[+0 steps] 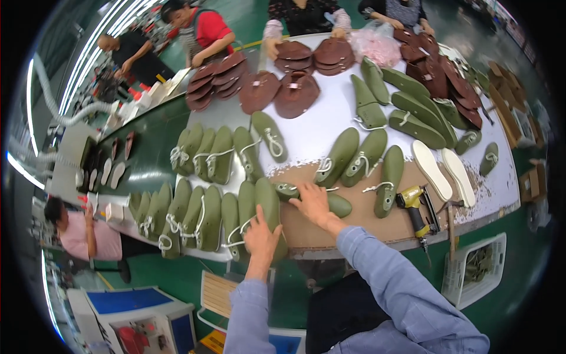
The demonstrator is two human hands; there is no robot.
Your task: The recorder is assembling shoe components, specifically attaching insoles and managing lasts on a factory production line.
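Note:
Green shoe lasts tied with white cord lie in two rows at the left of the table. My left hand (262,237) rests on the end last of the near row (268,203), its index finger stretched out and its thumb apart. Just to the right, my right hand (313,203) straddles a single last lying sideways (340,205), fingers on the far side and thumb on the near side, covering its middle. Beyond that hand are more corded lasts (344,152), and another last (390,177) stands to their right.
Right of the lasts lie cream insoles (432,170), a yellow-and-black nail gun (417,209) and a hammer (451,227). Brown leather pieces (296,94) and more lasts (418,118) cover the far side. Co-workers stand across the table. A white crate (501,259) sits at lower right.

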